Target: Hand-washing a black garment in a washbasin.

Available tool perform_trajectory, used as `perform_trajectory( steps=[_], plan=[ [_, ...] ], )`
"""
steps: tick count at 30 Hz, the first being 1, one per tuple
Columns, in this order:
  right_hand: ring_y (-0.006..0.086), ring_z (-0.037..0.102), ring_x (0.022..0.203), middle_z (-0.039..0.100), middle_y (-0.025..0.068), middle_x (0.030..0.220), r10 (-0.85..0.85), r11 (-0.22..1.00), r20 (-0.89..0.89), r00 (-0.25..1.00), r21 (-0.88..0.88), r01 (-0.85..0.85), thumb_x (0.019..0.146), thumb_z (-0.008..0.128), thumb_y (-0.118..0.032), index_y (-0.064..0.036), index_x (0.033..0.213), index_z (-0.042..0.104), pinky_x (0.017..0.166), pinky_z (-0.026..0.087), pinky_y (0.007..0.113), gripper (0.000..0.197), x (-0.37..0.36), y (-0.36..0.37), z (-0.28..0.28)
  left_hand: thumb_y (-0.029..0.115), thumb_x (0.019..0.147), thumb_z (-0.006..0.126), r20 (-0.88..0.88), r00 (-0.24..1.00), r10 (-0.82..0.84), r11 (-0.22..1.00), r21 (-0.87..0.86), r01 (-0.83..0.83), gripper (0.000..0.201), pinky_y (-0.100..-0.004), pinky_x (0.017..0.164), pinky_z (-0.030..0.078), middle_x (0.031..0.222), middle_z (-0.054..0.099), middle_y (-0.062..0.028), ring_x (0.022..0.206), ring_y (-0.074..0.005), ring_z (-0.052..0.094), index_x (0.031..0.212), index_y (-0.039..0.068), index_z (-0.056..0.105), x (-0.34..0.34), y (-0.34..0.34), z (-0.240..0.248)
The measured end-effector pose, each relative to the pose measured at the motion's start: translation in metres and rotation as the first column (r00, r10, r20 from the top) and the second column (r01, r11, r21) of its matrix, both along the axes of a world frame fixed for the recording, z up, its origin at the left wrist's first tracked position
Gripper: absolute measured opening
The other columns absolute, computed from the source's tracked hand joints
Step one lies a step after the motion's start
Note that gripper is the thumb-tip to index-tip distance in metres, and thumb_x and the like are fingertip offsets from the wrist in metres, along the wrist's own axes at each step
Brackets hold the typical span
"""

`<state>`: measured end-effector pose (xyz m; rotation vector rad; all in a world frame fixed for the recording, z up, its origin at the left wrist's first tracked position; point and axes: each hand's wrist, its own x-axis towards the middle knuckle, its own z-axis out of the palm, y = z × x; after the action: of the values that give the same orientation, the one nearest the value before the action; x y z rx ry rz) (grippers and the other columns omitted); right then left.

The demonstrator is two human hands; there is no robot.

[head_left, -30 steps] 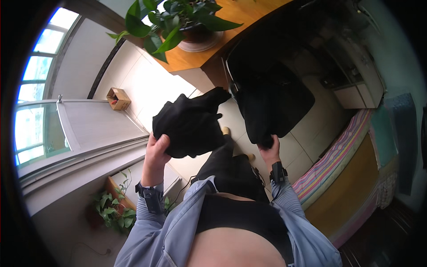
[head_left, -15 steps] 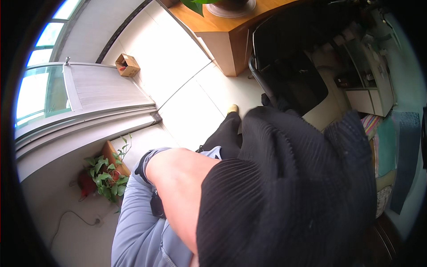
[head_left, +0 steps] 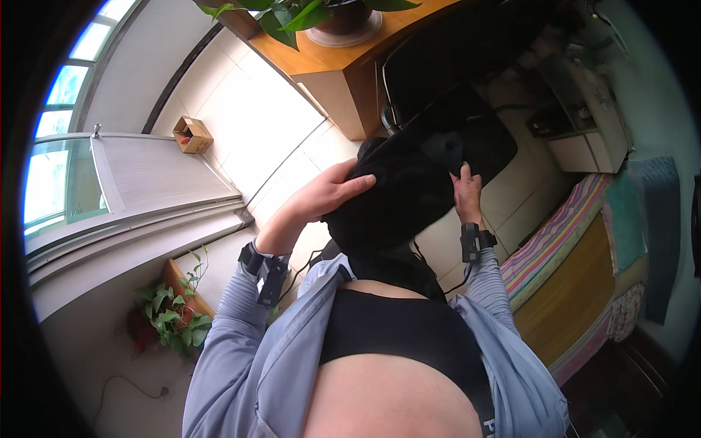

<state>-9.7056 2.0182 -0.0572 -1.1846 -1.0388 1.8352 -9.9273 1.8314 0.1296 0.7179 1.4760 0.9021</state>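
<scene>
A black ribbed garment is stretched between my two hands, out in front of my body. At its left side my left hand grips it, thumb lying on top and the other fingers partly hidden. My right hand holds the right edge with bent fingers, beside a dark grey patch on the cloth. The garment's lower part hangs toward my lap. Both forearms wear grey-blue sleeves, with a black strapped device at each wrist. Which kind of garment it is, I cannot tell.
A wooden desk with a potted plant stands ahead, beside a black chair. A cardboard box is on the floor at the far left. Another plant stands low left. A bed with a striped cover is at right.
The black garment, which covered much of the middle and right close up, has moved forward, away from my body. Both hands have come into view on it. The view has shifted slightly.
</scene>
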Motion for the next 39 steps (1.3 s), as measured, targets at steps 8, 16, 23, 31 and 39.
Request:
perform_trajectory(
  steps=[8,16,23,31,39],
  plan=[
    [0.0193,0.049,0.111,0.052,0.0088,0.119,0.151,0.974,-0.346,0.926,0.212,-0.080,0.094,0.048,-0.029,0.0032,0.118,0.048,0.100,0.037,0.038,0.040,0.010,-0.019,0.090,0.050,0.075,0.068,-0.587,0.795,-0.154,0.985,-0.031,0.168,0.105,-0.0393,0.097,0.038,0.121,0.048,-0.0324,0.116,-0.0407,0.046,0.143,0.005,0.001,0.004,0.005,-0.112],
    [0.0185,0.048,0.112,0.048,0.0088,0.123,0.249,0.943,-0.069,0.966,0.243,-0.225,0.093,0.046,-0.030,0.0015,0.126,0.041,0.098,0.038,0.035,0.045,0.032,-0.044,0.108,0.015,0.079,0.064,-0.483,0.875,0.042,0.940,0.315,0.128,0.087,-0.0381,0.098,0.038,0.129,0.046,-0.0237,0.119,-0.0378,0.045,0.145,0.027,0.008,-0.021,0.061,-0.110],
    [0.0200,0.045,0.117,0.044,0.0091,0.128,0.263,0.963,-0.179,0.948,0.107,-0.247,0.092,0.048,-0.028,-0.0012,0.130,0.036,0.099,0.038,0.036,0.048,0.019,-0.068,0.111,0.009,0.068,0.070,-0.532,0.765,-0.363,0.877,0.081,0.473,0.098,-0.0345,0.094,0.042,0.120,0.052,-0.0224,0.108,-0.0332,0.054,0.145,0.019,0.010,-0.009,0.078,-0.131],
    [0.0189,0.053,0.107,0.054,0.0079,0.114,0.051,0.997,-0.502,0.863,-0.027,-0.075,0.093,0.047,-0.027,0.0011,0.116,0.046,0.091,0.043,0.034,0.036,0.001,-0.064,0.096,0.040,0.070,0.073,-0.540,0.829,-0.146,0.984,0.012,0.180,0.084,-0.0396,0.087,0.044,0.105,0.056,-0.0314,0.104,-0.0430,0.053,0.131,-0.001,0.033,0.042,0.061,-0.166],
    [0.0204,0.052,0.106,0.053,0.0086,0.116,-0.046,0.999,-0.350,0.936,0.008,0.051,0.092,0.047,-0.023,-0.0008,0.114,0.051,0.090,0.043,0.035,0.031,0.000,-0.009,0.141,0.014,0.080,0.054,-0.531,0.771,0.351,0.918,0.357,-0.173,0.032,-0.0411,0.078,0.046,0.094,0.059,-0.0269,0.092,-0.0402,0.057,0.107,-0.002,0.056,-0.010,0.105,-0.151]
  ],
)
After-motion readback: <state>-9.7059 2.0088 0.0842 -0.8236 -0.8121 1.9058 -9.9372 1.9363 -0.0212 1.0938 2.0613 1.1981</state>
